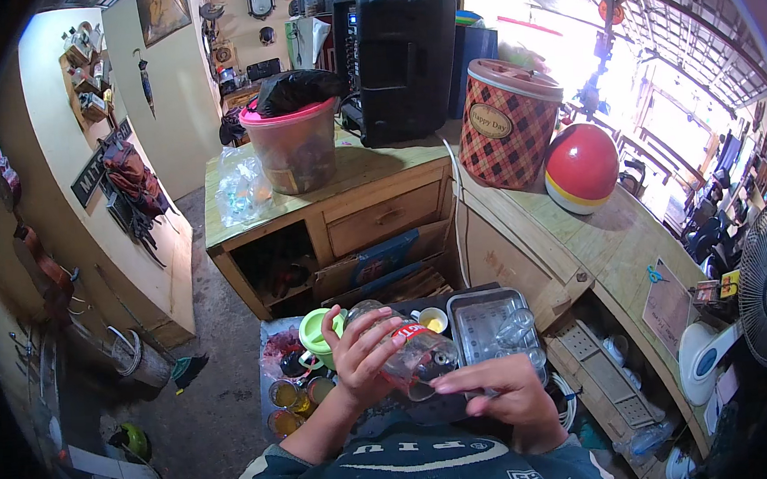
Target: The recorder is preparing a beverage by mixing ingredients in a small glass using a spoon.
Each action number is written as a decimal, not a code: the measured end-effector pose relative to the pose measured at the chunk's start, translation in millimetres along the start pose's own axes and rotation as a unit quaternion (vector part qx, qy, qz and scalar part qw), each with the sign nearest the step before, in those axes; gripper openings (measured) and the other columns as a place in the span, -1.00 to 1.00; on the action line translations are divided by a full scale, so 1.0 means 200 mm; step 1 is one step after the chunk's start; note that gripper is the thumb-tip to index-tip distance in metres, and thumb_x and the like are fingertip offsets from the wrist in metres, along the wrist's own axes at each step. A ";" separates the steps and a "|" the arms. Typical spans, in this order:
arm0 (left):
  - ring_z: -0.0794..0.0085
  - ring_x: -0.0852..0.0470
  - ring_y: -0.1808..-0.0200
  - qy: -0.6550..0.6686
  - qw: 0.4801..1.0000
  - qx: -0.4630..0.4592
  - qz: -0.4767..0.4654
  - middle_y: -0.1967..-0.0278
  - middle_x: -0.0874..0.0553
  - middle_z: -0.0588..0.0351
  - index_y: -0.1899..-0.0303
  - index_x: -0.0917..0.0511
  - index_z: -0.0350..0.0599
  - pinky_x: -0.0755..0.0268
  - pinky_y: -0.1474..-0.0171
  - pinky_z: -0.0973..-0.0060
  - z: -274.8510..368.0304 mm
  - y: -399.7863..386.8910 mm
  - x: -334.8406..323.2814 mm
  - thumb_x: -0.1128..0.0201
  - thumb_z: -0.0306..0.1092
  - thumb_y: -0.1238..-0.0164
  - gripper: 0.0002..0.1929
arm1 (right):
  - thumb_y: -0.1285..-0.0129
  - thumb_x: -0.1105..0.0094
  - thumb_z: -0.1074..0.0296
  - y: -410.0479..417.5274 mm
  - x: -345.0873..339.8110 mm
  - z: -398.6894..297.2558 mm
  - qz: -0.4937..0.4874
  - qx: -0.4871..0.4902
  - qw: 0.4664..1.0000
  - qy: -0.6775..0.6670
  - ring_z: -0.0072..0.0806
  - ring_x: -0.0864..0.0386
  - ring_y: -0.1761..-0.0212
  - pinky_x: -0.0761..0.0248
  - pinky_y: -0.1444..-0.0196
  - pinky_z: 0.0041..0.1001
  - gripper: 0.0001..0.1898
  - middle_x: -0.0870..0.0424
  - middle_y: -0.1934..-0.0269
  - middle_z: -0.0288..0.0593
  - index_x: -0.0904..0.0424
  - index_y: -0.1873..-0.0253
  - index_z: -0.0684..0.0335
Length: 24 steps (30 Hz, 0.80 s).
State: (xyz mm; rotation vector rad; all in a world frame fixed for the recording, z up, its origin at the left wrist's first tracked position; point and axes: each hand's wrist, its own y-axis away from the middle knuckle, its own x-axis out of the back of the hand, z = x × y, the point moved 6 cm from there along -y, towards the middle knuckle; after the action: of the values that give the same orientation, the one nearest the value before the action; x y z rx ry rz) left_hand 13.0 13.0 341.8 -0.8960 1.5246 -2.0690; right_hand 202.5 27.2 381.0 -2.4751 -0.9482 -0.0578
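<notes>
My left hand (364, 352) grips a large clear jar (423, 354) with a red label bearing writing. The jar is tipped on its side, its near end facing down and to the right. At that end my right hand (498, 390) pinches what looks like a thin utensil, mostly hidden by my fingers. Just left of the jar stands a light green lidded pitcher (315, 332). Behind the jar sits a white cup (432, 320) with something yellow in it. A metal tray (477, 309) to the right holds clear glasses (517, 327).
Several glasses of amber liquid (284, 396) stand at the low table's left, near a plastic bag (281, 351). Beyond it, a wooden counter (381, 197) carries a pink-lidded bucket (292, 146), a black loudspeaker (399, 61), a plaid canister (508, 126) and a red helmet (582, 165). A fan (765, 288) stands right.
</notes>
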 end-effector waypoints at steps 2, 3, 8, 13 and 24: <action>0.23 -0.66 -0.03 -0.026 1.000 -0.003 -0.007 0.04 -0.68 0.21 -0.11 -0.46 0.19 0.06 -0.34 -0.10 0.01 0.00 -0.03 -0.55 -0.13 0.12 -0.35 | -0.41 -0.06 -0.03 0.09 0.10 0.07 0.081 0.014 0.987 -0.140 -0.57 -0.64 0.50 -0.49 0.43 -0.59 -0.52 -0.75 0.16 -0.03 -0.70 0.12 0.38; 0.23 -0.66 -0.03 -0.029 1.000 -0.002 -0.007 0.04 -0.68 0.21 -0.11 -0.46 0.19 0.06 -0.34 -0.10 0.01 0.00 -0.04 -0.55 -0.13 0.12 -0.35 | -0.41 -0.06 -0.03 0.09 0.09 0.08 0.078 0.014 0.987 -0.141 -0.57 -0.64 0.50 -0.49 0.43 -0.59 -0.52 -0.75 0.16 -0.03 -0.70 0.12 0.38; 0.21 -0.62 -0.02 -0.064 0.998 0.022 0.007 0.03 -0.63 0.18 -0.10 -0.46 0.27 0.04 -0.27 -0.09 0.00 0.02 -0.04 -0.53 -0.14 0.10 -0.38 | -0.48 0.04 0.07 0.11 0.02 0.23 0.081 -0.125 0.962 -0.228 -0.68 -0.39 0.69 -0.24 0.64 -0.71 -0.52 -0.70 0.09 0.14 -0.62 0.03 0.51; 0.21 -0.62 -0.01 -0.075 0.996 0.038 0.025 0.04 -0.62 0.16 -0.11 -0.42 0.27 0.05 -0.28 -0.08 0.01 0.01 -0.04 -0.52 -0.16 0.09 -0.36 | -0.52 0.14 0.09 0.16 0.09 0.34 0.141 -0.152 0.927 -0.313 -0.70 -0.26 0.75 -0.11 0.69 -0.69 -0.47 -0.67 0.05 0.21 -0.53 -0.05 0.60; 0.21 -0.62 -0.01 -0.098 0.994 0.034 0.029 0.03 -0.62 0.16 -0.10 -0.42 0.28 0.05 -0.26 -0.13 0.02 0.03 -0.06 -0.48 -0.20 0.05 -0.40 | -0.54 0.22 0.09 0.21 0.05 0.37 0.195 -0.246 0.802 -0.509 -0.78 -0.21 0.76 -0.13 0.65 -0.72 -0.55 -0.55 -0.17 0.10 -0.42 -0.26 0.32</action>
State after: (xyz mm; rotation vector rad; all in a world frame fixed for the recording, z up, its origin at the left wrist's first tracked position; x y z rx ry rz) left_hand 23.9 16.7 333.3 -0.9850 1.3532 -1.9186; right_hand 227.6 40.9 299.6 -3.1269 -0.7964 1.4679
